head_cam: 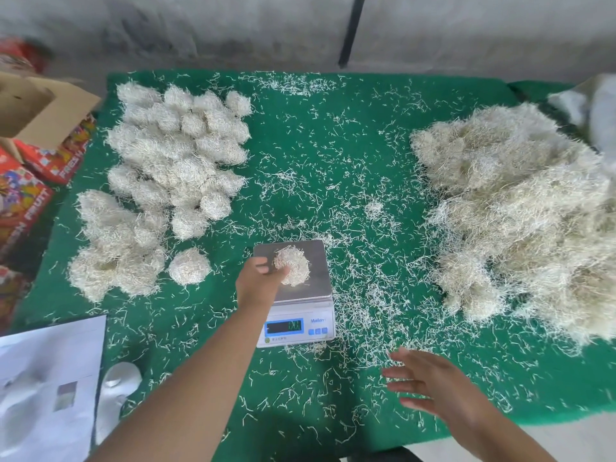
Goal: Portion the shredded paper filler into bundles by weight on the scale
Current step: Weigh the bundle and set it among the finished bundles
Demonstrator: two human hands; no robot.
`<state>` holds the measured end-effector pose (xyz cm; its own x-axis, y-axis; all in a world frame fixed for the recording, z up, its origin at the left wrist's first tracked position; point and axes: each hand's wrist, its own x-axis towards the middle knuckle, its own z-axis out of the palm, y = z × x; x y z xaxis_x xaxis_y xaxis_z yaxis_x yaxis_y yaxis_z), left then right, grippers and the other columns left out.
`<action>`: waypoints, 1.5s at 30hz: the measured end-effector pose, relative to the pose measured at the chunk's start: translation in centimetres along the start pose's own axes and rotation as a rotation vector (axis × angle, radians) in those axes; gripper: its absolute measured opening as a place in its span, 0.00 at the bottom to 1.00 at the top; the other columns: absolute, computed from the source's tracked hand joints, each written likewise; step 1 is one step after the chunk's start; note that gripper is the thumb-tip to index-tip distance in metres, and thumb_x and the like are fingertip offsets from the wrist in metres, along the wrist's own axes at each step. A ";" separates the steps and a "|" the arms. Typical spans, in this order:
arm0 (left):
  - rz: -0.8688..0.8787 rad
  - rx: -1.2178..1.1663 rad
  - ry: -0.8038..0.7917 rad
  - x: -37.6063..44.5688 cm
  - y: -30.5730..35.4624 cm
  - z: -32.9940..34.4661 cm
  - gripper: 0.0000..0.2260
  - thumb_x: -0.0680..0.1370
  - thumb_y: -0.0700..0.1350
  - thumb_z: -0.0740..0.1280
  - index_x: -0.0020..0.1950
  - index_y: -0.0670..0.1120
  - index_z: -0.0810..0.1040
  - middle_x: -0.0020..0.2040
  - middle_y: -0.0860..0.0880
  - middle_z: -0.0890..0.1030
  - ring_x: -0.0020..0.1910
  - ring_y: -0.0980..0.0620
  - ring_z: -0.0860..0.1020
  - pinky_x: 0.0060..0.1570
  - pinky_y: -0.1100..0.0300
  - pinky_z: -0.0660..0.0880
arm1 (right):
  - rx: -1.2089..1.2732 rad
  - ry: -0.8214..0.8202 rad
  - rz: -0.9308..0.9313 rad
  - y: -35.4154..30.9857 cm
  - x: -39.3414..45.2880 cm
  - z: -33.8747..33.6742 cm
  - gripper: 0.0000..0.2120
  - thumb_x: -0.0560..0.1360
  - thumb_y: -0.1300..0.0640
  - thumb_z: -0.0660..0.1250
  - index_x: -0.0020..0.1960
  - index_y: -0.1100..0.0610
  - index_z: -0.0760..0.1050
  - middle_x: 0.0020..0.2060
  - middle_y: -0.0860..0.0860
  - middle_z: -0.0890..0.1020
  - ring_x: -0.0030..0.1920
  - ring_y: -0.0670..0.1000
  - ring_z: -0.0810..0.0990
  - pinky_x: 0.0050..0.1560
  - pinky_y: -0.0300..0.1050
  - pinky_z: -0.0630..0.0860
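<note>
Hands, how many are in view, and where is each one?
2. The left hand touches the bundle on the scale; the right hand hovers open, nearer than the scale.

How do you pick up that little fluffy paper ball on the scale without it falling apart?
Cup the whole clump from above, fingers spread round its sides, and lift. It is a loose, rounded tangle with no firm edge, so pinching a few strands would likely pull it apart. The left hand already grips its left side; the scale's flat plate leaves the other sides open.

Scale (293, 295) readout blurred; loose filler heap (520, 225) cut off at right edge.
</note>
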<state>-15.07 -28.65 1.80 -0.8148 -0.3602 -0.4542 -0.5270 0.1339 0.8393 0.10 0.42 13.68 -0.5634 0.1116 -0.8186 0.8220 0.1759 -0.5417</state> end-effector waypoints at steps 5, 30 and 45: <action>0.040 0.045 0.138 -1.7 -2.1 -4.3 0.16 0.76 0.49 0.76 0.63 0.51 0.79 0.54 0.56 0.83 0.52 0.51 0.83 0.56 0.45 0.81 | -0.012 0.002 0.003 0.3 0.5 -0.3 0.14 0.85 0.48 0.64 0.65 0.55 0.79 0.53 0.51 0.89 0.56 0.55 0.87 0.63 0.57 0.81; -0.019 -0.018 0.177 -5.0 -4.7 -6.4 0.06 0.80 0.42 0.69 0.55 0.50 0.82 0.47 0.55 0.84 0.48 0.52 0.84 0.52 0.47 0.84 | -0.005 -0.036 -0.038 0.5 2.6 -0.6 0.12 0.84 0.51 0.67 0.64 0.55 0.80 0.52 0.51 0.89 0.55 0.55 0.88 0.61 0.55 0.82; 0.154 0.087 -0.142 -8.5 -0.1 6.2 0.06 0.81 0.43 0.70 0.50 0.55 0.82 0.48 0.57 0.85 0.49 0.50 0.84 0.51 0.44 0.82 | 0.122 0.075 0.006 5.2 3.7 -6.6 0.11 0.84 0.48 0.67 0.63 0.51 0.80 0.50 0.48 0.89 0.50 0.50 0.89 0.50 0.47 0.83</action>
<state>-9.56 -19.87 3.69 -0.9100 -0.1962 -0.3652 -0.4073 0.2590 0.8758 1.72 8.15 9.12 -0.5595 0.1856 -0.8078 0.8267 0.0557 -0.5598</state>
